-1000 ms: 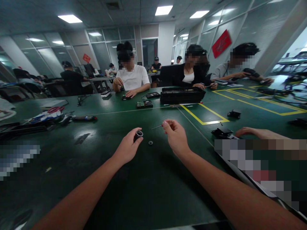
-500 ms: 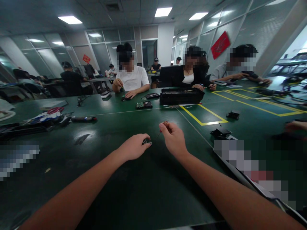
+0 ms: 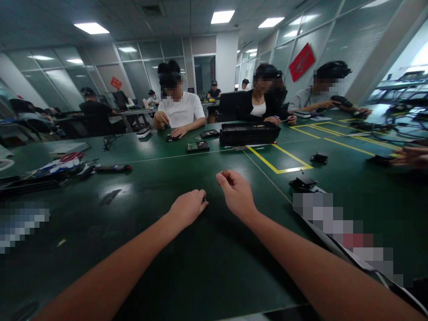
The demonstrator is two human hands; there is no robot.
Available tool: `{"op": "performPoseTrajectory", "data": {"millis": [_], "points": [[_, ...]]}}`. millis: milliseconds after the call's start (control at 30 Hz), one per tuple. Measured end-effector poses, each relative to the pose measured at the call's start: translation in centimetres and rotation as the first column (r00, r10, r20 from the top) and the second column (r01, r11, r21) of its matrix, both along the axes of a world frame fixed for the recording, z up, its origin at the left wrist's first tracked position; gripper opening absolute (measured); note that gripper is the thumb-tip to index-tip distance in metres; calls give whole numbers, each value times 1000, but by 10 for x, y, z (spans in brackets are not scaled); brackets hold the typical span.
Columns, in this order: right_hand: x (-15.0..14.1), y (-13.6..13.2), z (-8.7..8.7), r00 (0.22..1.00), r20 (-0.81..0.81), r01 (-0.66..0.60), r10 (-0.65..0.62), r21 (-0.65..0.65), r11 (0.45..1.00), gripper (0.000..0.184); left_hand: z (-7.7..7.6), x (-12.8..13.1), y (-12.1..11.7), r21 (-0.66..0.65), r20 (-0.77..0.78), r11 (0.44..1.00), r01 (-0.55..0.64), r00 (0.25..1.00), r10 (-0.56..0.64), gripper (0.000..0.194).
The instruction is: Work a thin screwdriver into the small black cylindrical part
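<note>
Head view, left hand [image 3: 187, 207] curled around mostly hidden dark part [image 3: 204, 200], right hand [image 3: 239, 196] pinching thin tool [image 3: 216, 191], tip nearby

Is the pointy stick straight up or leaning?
Leaning: the thin tool slants down from the right hand, its tip toward the left hand.

Red wall signs, two: one large [image 3: 302, 62], one small [image 3: 116, 83], each bearing character-like marks too blurred to read; readable text, none.

Left hand [image 3: 189, 207] grips a mostly hidden part [image 3: 204, 200]; right hand [image 3: 237, 192] pinches a thin rod [image 3: 216, 191]; black box [image 3: 249, 136] beyond both.
</note>
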State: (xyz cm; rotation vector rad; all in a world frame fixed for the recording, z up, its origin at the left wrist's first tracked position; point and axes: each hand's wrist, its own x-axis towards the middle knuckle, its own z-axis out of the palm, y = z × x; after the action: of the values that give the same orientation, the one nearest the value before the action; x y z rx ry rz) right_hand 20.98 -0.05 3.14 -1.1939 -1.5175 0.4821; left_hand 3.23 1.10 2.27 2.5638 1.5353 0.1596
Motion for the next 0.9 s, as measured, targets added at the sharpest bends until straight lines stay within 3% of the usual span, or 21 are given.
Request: {"op": "performPoseTrajectory", "data": {"millis": [100, 233, 433, 500, 533, 600, 700, 800, 900], "points": [[0, 0, 0, 1000, -5, 0, 0, -1, 1000, 29, 0, -6, -1, 1, 64, 1000, -26, 998, 26, 22], [1, 1, -1, 1000, -25, -15, 14, -26, 1000, 30, 4, -20, 2, -104, 205, 992, -67, 975, 87, 27], [1, 2, -2, 997, -69, -21, 18, -48, 999, 30, 16, -62, 9, -249, 498, 953, -172, 821, 279, 34], [1, 2, -2, 997, -69, -25, 21, -53, 998, 30, 20, -82, 8, -339, 620, 917, -209, 684, 385, 37], [1, 2, -2, 997, -66, -28, 25, -53, 998, 31, 22, -93, 7, -384, 687, 897, -218, 581, 436, 36], [1, 2, -2, 998, -62, -31, 27, -51, 998, 31, 27, -115, 3, -483, 783, 848, -217, 327, 529, 28], [0, 2, -2, 998, -60, -33, 29, -58, 998, 31, 38, -147, -7, -618, 774, 748, -241, -24, 632, 13], [0, 3, -2, 998, -60, -32, 29, -64, 997, 31, 51, -175, -19, -680, 732, 678, -279, -205, 650, 16], [1, 4, -3, 997, -64, -36, 32, -65, 997, 32, 63, -196, -32, -677, 733, 633, -377, -268, 625, 21]]}}
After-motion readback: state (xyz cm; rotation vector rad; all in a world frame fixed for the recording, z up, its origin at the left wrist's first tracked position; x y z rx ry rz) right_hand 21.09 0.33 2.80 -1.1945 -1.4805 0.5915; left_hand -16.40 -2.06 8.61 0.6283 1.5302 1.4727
